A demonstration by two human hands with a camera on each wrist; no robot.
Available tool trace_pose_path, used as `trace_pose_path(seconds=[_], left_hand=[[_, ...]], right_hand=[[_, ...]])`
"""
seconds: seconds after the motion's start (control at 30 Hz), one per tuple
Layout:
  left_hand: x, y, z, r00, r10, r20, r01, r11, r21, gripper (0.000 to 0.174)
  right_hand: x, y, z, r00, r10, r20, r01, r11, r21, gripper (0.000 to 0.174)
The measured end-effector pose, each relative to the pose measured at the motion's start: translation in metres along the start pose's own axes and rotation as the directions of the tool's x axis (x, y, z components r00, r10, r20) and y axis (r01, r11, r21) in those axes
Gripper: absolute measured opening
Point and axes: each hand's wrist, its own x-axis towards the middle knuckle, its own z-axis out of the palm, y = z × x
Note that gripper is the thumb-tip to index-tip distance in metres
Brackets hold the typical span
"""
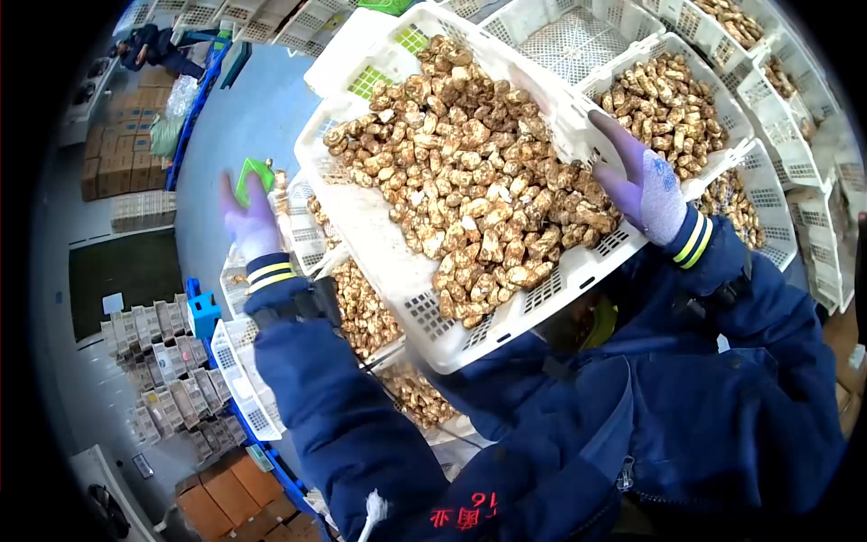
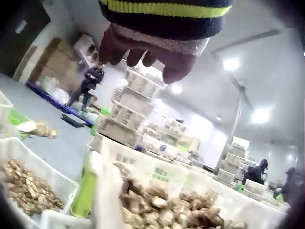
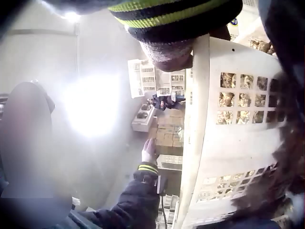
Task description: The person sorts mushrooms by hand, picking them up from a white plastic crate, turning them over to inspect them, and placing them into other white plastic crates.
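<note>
A white perforated plastic crate (image 1: 415,289), heaped with stubby brown-and-white mushrooms (image 1: 488,190), lies slanted in front of me in the head view. My left hand (image 1: 251,221), in a purple glove, is held out in the air left of this crate, fingers extended and apart from it. Beyond those fingers shows a green container (image 1: 256,181). My right hand (image 1: 652,191), gloved too, is at the crate's right rim with its fingers spread. In the right wrist view the right hand (image 3: 169,59) overlaps the rim, its fingertips mostly hidden.
More crates of mushrooms stand around, one at the right (image 1: 664,108) and one below on the left (image 1: 361,312). A crate (image 1: 569,45) with a mesh bottom is at the back. Cardboard boxes (image 1: 126,144) are stacked far left. Another person (image 2: 88,86) stands across the room.
</note>
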Motion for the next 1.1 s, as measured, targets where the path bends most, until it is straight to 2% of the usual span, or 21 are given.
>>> trace_pose_path(seconds=[0.07,0.1,0.13,0.2,0.27,0.37,0.4,0.47,0.53,0.63,0.67,0.7,0.73,0.8,0.87,0.93,0.97,1.0,1.03,1.07,1.1], left_hand=[[-0.021,0.050,0.031,0.942,0.091,0.324,-0.115,0.992,0.057,0.045],[-0.027,0.048,0.064,0.880,0.238,0.410,-0.234,0.970,-0.060,0.039],[-0.041,0.070,0.086,0.829,0.154,0.537,-0.175,0.984,-0.012,0.035],[-0.051,0.068,0.142,0.777,0.204,0.595,-0.307,0.949,0.076,0.039],[-0.051,0.052,0.183,0.717,0.447,0.534,-0.641,0.724,0.255,0.047],[-0.049,0.048,0.208,0.689,0.356,0.631,-0.704,0.534,0.468,0.052],[-0.053,0.060,0.210,0.718,0.254,0.648,-0.664,0.530,0.528,0.049],[-0.053,0.074,0.212,0.768,0.059,0.638,-0.577,0.498,0.648,0.048],[-0.044,0.070,0.207,0.727,-0.022,0.687,-0.576,0.525,0.627,0.047],[-0.046,0.067,0.191,0.716,-0.111,0.689,-0.552,0.514,0.657,0.047],[-0.050,0.065,0.185,0.711,-0.134,0.690,-0.542,0.520,0.660,0.046],[-0.056,0.062,0.183,0.705,-0.135,0.696,-0.542,0.530,0.652,0.045],[-0.060,0.057,0.182,0.701,-0.134,0.701,-0.542,0.540,0.645,0.045],[-0.066,0.045,0.182,0.644,-0.163,0.747,-0.556,0.571,0.604,0.044],[-0.081,0.033,0.161,0.543,-0.004,0.840,-0.560,0.744,0.366,0.042],[-0.097,0.051,0.141,0.428,-0.177,0.886,-0.229,0.927,0.296,0.039],[-0.097,0.052,0.129,0.354,-0.071,0.932,0.113,0.993,0.032,0.030],[-0.093,0.044,0.127,0.429,-0.079,0.900,0.307,0.950,-0.063,0.021],[-0.087,0.027,0.131,0.587,0.185,0.788,0.244,0.888,-0.391,0.019],[-0.077,0.028,0.128,0.667,0.229,0.709,0.243,0.832,-0.498,0.018],[-0.061,0.029,0.128,0.762,0.272,0.588,0.156,0.805,-0.573,0.017]], right_hand=[[0.001,-0.003,-0.003,0.996,0.071,0.056,-0.072,0.997,0.003,0.061],[0.001,0.000,-0.001,0.998,0.046,0.046,-0.047,0.999,0.023,0.061],[0.000,0.000,-0.001,0.998,0.038,0.053,-0.039,0.999,0.020,0.061],[0.001,-0.003,-0.005,0.998,0.026,0.048,-0.026,1.000,0.010,0.060],[0.000,-0.001,-0.009,0.996,0.043,0.083,-0.043,0.999,-0.005,0.063],[0.001,-0.009,-0.012,0.992,0.089,0.092,-0.086,0.996,-0.038,0.059],[0.004,-0.016,-0.015,0.984,0.140,0.113,-0.134,0.989,-0.056,0.058],[0.004,-0.011,-0.013,0.991,0.097,0.094,-0.094,0.995,-0.027,0.059],[0.004,-0.011,-0.014,0.990,0.101,0.098,-0.097,0.994,-0.045,0.059],[0.002,-0.008,-0.012,0.995,0.068,0.074,-0.066,0.997,-0.028,0.058],[0.002,-0.008,-0.012,0.997,0.050,0.060,-0.049,0.999,-0.021,0.058],[0.003,-0.014,-0.014,0.990,0.115,0.087,-0.114,0.993,-0.015,0.058],[0.001,-0.011,-0.012,0.996,0.068,0.050,-0.068,0.998,-0.011,0.058],[-0.001,-0.007,-0.010,0.998,0.043,0.047,-0.043,0.999,-0.004,0.058],[-0.002,-0.005,-0.011,0.996,0.056,0.067,-0.059,0.997,0.046,0.059],[-0.002,-0.007,-0.011,0.996,0.052,0.072,-0.053,0.998,0.017,0.060],[-0.002,-0.006,-0.010,0.997,0.038,0.060,-0.040,0.999,0.019,0.060],[-0.002,-0.005,-0.009,0.998,0.025,0.050,-0.026,0.999,0.020,0.060],[-0.002,-0.006,-0.009,0.998,0.036,0.055,-0.037,0.999,0.020,0.060],[-0.001,-0.005,-0.008,0.998,0.035,0.057,-0.037,0.999,0.027,0.059],[0.000,-0.005,-0.007,0.998,0.025,0.050,-0.025,1.000,0.007,0.059]])
